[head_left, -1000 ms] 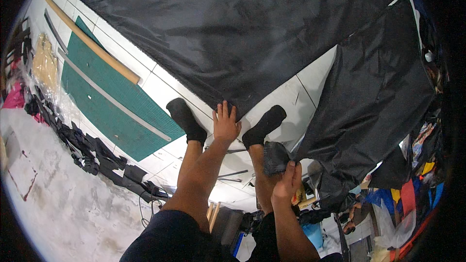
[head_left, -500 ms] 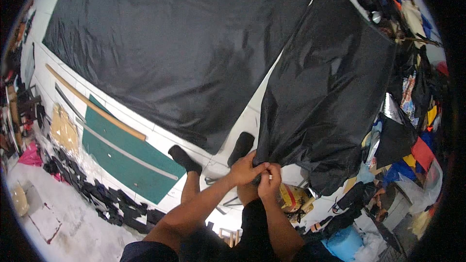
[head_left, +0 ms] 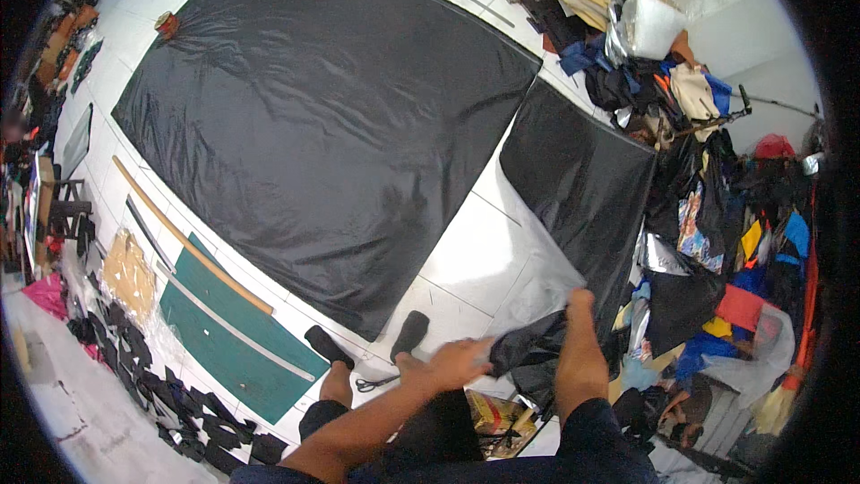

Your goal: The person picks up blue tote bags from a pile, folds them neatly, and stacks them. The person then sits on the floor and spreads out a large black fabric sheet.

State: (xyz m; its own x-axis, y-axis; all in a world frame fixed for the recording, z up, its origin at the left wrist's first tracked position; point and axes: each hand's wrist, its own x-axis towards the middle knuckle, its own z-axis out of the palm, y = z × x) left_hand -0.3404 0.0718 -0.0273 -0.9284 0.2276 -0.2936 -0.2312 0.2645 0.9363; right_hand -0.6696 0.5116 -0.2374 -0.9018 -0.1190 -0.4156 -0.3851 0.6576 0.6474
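Observation:
A large black sheet [head_left: 331, 125] lies spread over the white tiled floor, with slight wrinkles. To its right is a narrower black sheet [head_left: 582, 161], whose near part is lifted and folded, showing a paler underside. My right hand [head_left: 580, 314] is closed at the lifted edge of this narrower sheet, its fingertips partly hidden. My left hand [head_left: 459, 364], slightly blurred, grips a bunched dark corner of the same sheet. Black-handled scissors [head_left: 376, 384] lie on the floor beside my left forearm.
A green mat [head_left: 237, 332], a wooden stick [head_left: 193, 237] and a metal ruler [head_left: 242, 332] lie at left. Black scraps [head_left: 193, 412] line the near left. A reel [head_left: 167, 25] sits on the large sheet's far left corner. Piled fabrics and bags [head_left: 717, 305] crowd the right side.
My hands have moved apart, the right one going right with the narrower sheet's edge. That sheet has swung right, baring more floor between the two sheets. The view has shifted, too.

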